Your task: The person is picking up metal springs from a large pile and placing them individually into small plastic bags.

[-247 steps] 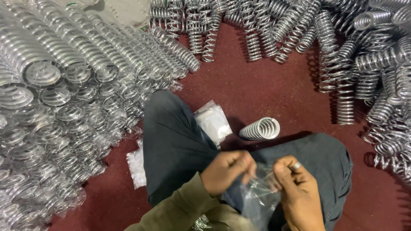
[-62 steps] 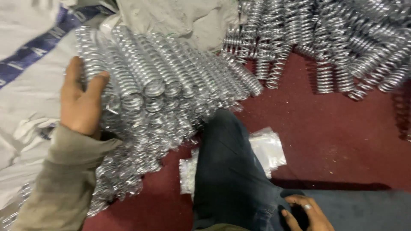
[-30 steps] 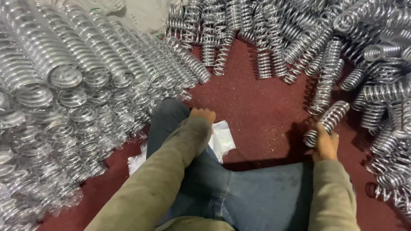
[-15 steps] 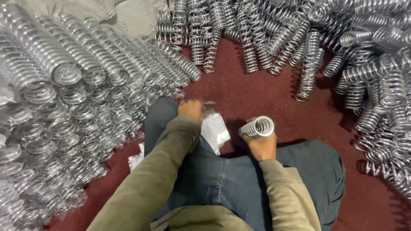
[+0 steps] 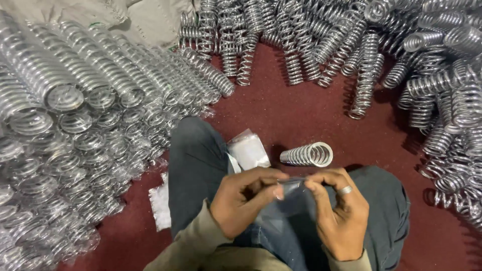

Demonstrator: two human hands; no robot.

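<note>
My left hand (image 5: 248, 198) and my right hand (image 5: 339, 213) are together over my lap, both pinching the top edge of a small clear plastic bag (image 5: 293, 193) that hangs between them. A ring shows on a right finger. Just beyond my hands one metal coil spring (image 5: 307, 154) lies on its side on the dark red floor (image 5: 296, 113), next to my knee. A stack of clear plastic bags (image 5: 248, 150) rests by my left leg.
A large pile of bagged shiny springs (image 5: 75, 125) fills the left side. Loose bare springs (image 5: 401, 60) are heaped across the top and right. More plastic bags (image 5: 160, 200) lie under my left leg. Grey cloth (image 5: 145, 20) lies at the top left.
My right hand has set the spring down on the floor and come back to my lap. My left hand took a bag from the stack, and both hands now hold it.
</note>
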